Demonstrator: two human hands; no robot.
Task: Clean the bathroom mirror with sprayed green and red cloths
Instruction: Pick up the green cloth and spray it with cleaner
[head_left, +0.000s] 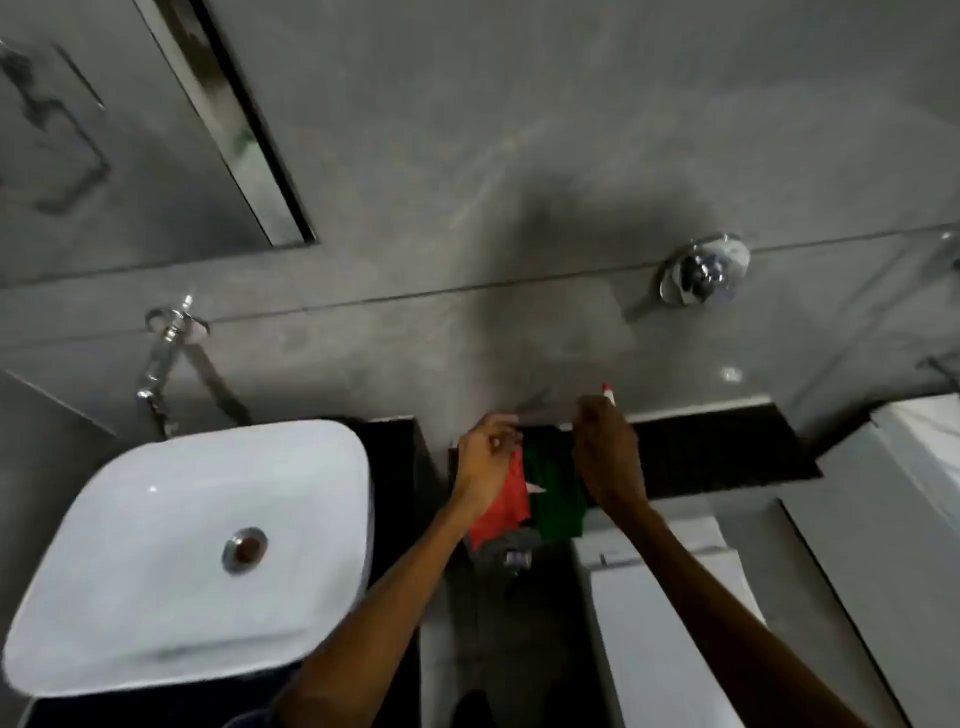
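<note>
Left hand (485, 452) pinches the red cloth (506, 501) up. Right hand (605, 452) grips a spray bottle (608, 393) beside the green cloth (556, 493), seemingly to wet both.

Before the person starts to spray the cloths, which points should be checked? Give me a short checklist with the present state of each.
1. Red cloth in reach: ok, it hangs at the left hand.
2. Dark green cloth in reach: ok, it hangs beside the red one, below the right hand.
3. Spray bottle in hand: cannot tell; only a small red and white tip shows above the right hand.
4. Cloths already wet: cannot tell, the picture is blurred.
5. Wall mirror reachable: ok, it hangs above the white ceramic basin, to the left.
</note>
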